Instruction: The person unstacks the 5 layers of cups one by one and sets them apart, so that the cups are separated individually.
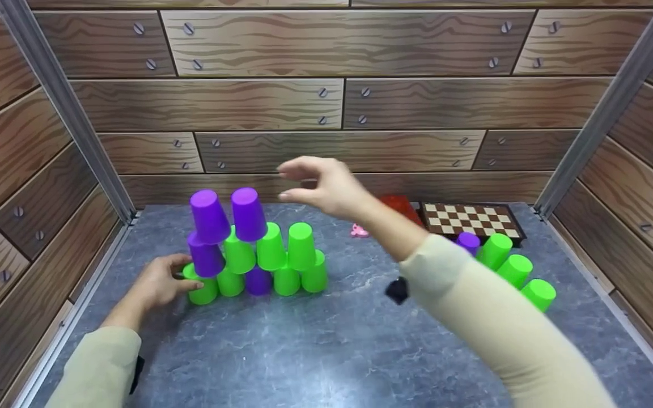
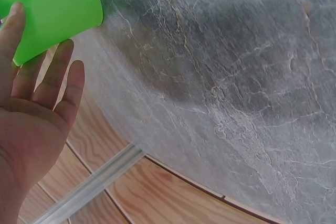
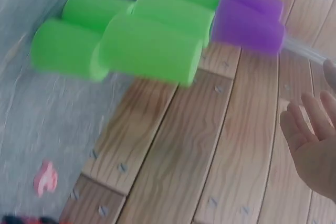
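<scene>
Upside-down cups stand stacked in three tiers at the left of the table. The lowest tier has green cups and a middle purple cup (image 1: 258,282). Above it are a purple cup (image 1: 207,258) and three green ones. Two purple cups top the stack, a left one (image 1: 211,218) and a right one (image 1: 249,215). My left hand (image 1: 159,280) holds the lowest left green cup (image 1: 204,293), thumb in front and fingers at its far side. My right hand (image 1: 326,184), fingers loosely bent and holding nothing, hovers right of the top purple cups, apart from them.
More cups lie at the right, a purple one (image 1: 467,242) and several green cups (image 1: 514,270) partly behind the right sleeve. At the back are a checkered board (image 1: 474,220), a red object (image 1: 400,208) and a small pink figure (image 1: 359,230). Wood-patterned walls (image 1: 326,105) enclose the grey table (image 1: 281,351).
</scene>
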Available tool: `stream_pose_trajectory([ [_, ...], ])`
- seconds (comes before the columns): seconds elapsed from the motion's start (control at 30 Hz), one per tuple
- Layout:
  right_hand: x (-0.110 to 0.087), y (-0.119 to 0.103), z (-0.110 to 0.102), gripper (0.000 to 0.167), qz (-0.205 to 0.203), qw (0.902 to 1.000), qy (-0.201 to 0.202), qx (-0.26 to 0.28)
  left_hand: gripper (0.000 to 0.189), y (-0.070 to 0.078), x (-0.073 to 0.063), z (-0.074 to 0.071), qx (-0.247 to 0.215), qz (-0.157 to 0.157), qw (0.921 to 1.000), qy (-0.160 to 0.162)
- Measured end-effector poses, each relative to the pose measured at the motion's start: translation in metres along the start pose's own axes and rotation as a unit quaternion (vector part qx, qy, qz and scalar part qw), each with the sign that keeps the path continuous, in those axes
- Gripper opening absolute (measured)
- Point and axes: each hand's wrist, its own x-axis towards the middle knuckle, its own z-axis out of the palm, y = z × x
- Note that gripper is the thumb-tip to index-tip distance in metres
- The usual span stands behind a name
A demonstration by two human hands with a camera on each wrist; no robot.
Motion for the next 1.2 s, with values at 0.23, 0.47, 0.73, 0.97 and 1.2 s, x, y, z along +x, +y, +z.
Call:
stream_pose_trajectory([
  [0.23,0.022,-0.003,0.041,0.051,0.027,0.9996,-0.011,-0.002,0.066,0.001,0.0,0.0,0.002,-0.002,1.0,0.001],
  [0.47,0.029,0.003,0.066,0.055,0.044,0.9987,-0.026,0.003,0.065,0.001,0.0,0.001,-0.004,-0.001,1.0,0.002],
  [0.73,0.031,0.006,0.077,0.052,0.055,0.9983,-0.02,0.008,0.065,-0.002,0.001,0.0,-0.003,-0.004,1.0,0.004],
  [0.97,0.028,0.005,0.068,0.052,0.037,0.9988,-0.011,0.031,0.068,-0.002,0.0,-0.002,0.005,0.007,0.9999,0.007],
  [1.2,0.011,0.009,0.027,0.057,0.033,0.9986,-0.005,0.042,0.066,-0.002,0.0,0.001,-0.006,-0.002,1.0,0.004],
])
